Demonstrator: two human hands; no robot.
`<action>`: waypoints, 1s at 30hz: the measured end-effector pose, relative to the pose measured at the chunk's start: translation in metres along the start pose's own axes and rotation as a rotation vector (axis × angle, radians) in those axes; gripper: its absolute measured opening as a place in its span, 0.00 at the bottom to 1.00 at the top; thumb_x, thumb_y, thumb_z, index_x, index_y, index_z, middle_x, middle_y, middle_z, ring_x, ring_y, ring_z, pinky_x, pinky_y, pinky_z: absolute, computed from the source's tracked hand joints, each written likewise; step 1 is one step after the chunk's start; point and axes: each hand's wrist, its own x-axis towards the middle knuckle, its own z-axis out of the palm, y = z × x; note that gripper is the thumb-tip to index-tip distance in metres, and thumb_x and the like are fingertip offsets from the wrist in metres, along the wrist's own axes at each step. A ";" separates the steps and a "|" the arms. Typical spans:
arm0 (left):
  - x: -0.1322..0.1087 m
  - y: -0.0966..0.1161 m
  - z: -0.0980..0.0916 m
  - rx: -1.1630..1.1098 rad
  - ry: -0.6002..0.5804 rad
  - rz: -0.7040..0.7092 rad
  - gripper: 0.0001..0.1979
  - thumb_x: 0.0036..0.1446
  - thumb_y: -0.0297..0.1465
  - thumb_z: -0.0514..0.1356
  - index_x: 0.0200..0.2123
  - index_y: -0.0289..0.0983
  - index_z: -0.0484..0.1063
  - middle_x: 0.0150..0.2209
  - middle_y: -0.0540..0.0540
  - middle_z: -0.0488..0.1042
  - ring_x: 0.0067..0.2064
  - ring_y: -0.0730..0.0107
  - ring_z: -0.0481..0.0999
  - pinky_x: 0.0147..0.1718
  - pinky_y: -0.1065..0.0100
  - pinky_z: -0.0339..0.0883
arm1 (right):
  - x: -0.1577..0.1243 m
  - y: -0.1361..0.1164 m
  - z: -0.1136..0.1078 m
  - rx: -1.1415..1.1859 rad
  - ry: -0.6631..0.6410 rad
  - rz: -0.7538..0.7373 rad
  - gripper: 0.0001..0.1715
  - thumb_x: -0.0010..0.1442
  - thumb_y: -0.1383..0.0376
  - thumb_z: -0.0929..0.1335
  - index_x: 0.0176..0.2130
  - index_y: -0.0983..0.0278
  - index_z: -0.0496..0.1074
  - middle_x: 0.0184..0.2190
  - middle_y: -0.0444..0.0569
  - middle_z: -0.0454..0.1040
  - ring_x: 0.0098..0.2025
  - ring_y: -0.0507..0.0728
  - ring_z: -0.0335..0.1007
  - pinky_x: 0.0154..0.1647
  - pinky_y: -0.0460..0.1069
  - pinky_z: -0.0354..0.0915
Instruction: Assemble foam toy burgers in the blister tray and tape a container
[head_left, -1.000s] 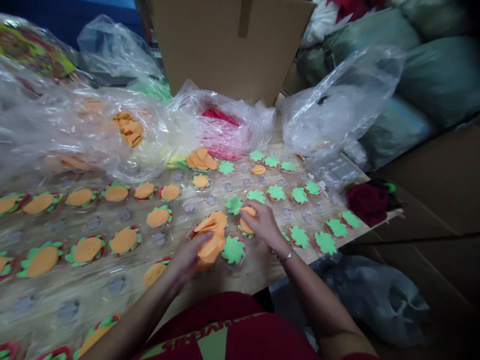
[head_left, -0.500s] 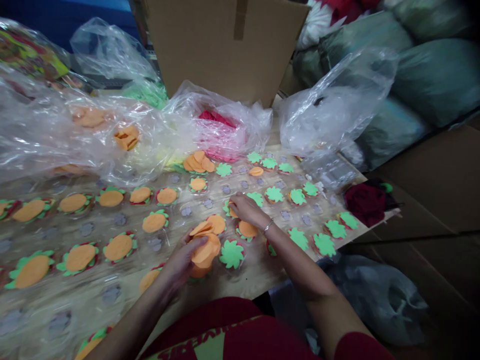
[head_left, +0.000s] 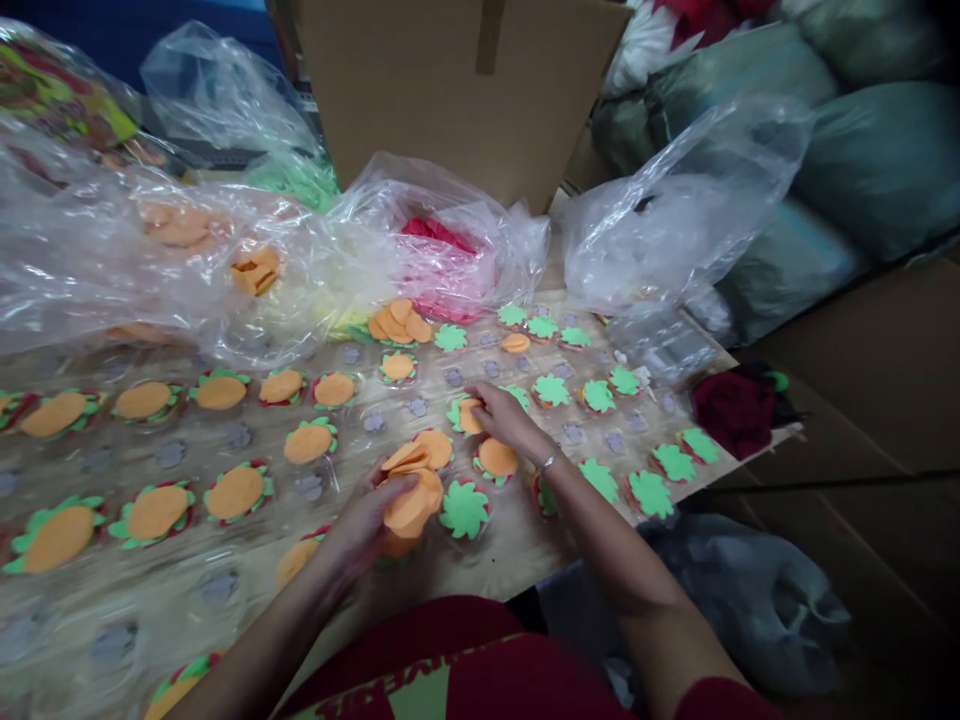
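Several orange felt rounds [head_left: 411, 505] are held in my left hand [head_left: 369, 512], its thumb lying across them. My right hand [head_left: 499, 415] is at an orange round [head_left: 470, 416] that lies on a green scalloped piece; its fingertips touch or hover at the round's right edge, and their undersides are hidden. Just below that hand sits another stack topped with orange [head_left: 497, 457]. A green-topped stack [head_left: 464, 508] lies between my two forearms. Rows of orange-topped stacks [head_left: 238, 491] spread to the left, and green-topped ones [head_left: 598, 480] to the right.
Clear plastic bags [head_left: 255, 260] with orange, yellow and pink pieces line the table's back. A large cardboard box [head_left: 457, 100] stands behind them. Another clear bag [head_left: 660, 240] is at the back right, dark red fabric [head_left: 733, 408] at the right corner. Small grey pieces [head_left: 373, 422] lie between stacks.
My right hand has shifted slightly right, and more of the orange round beside its fingertips shows. My left hand still holds its rounds. The view has moved a little.
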 end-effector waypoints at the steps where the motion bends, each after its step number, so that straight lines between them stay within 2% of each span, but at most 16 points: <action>1: 0.000 0.000 0.000 -0.001 -0.004 -0.002 0.31 0.40 0.30 0.70 0.50 0.32 0.69 0.39 0.40 0.79 0.33 0.63 0.78 0.30 0.68 0.71 | 0.001 0.001 0.000 -0.006 -0.003 -0.018 0.17 0.58 0.75 0.63 0.47 0.65 0.68 0.43 0.49 0.72 0.44 0.54 0.68 0.45 0.47 0.62; 6: -0.003 0.002 0.004 0.001 0.015 -0.010 0.32 0.38 0.31 0.70 0.49 0.31 0.69 0.38 0.40 0.79 0.32 0.63 0.78 0.30 0.68 0.71 | 0.012 -0.003 0.003 -0.130 -0.011 -0.144 0.14 0.58 0.76 0.64 0.42 0.65 0.72 0.42 0.50 0.69 0.47 0.55 0.64 0.47 0.48 0.61; 10: -0.005 0.005 0.005 -0.015 0.013 0.003 0.35 0.37 0.31 0.71 0.51 0.32 0.68 0.38 0.41 0.79 0.34 0.61 0.79 0.32 0.67 0.71 | 0.010 -0.009 0.002 -0.249 0.076 -0.098 0.11 0.60 0.72 0.64 0.43 0.65 0.72 0.41 0.52 0.66 0.45 0.56 0.62 0.45 0.48 0.61; 14: -0.003 0.005 0.004 -0.008 0.017 -0.008 0.31 0.37 0.31 0.71 0.48 0.31 0.70 0.39 0.40 0.79 0.35 0.60 0.79 0.33 0.67 0.71 | 0.003 -0.009 0.002 -0.143 -0.037 -0.092 0.12 0.64 0.71 0.63 0.45 0.64 0.72 0.39 0.49 0.66 0.39 0.52 0.63 0.41 0.45 0.60; 22: 0.000 0.001 0.005 0.009 0.008 -0.005 0.35 0.39 0.31 0.71 0.53 0.32 0.67 0.42 0.39 0.78 0.37 0.61 0.79 0.34 0.67 0.71 | 0.003 0.004 0.007 -0.109 -0.131 -0.178 0.18 0.60 0.72 0.66 0.51 0.65 0.69 0.41 0.49 0.65 0.43 0.52 0.62 0.44 0.45 0.60; 26: -0.002 0.003 0.008 -0.002 0.019 -0.012 0.34 0.38 0.30 0.71 0.52 0.32 0.68 0.40 0.40 0.79 0.35 0.61 0.79 0.33 0.67 0.71 | -0.003 -0.003 0.010 -0.197 -0.061 -0.178 0.13 0.63 0.70 0.64 0.47 0.64 0.71 0.41 0.49 0.65 0.43 0.53 0.61 0.44 0.46 0.59; 30: -0.002 0.005 0.009 -0.023 0.005 -0.007 0.31 0.38 0.29 0.71 0.49 0.32 0.70 0.39 0.40 0.79 0.34 0.61 0.79 0.33 0.67 0.71 | -0.010 -0.008 0.011 -0.155 0.012 -0.147 0.13 0.64 0.69 0.63 0.48 0.64 0.70 0.42 0.51 0.66 0.44 0.54 0.62 0.45 0.47 0.60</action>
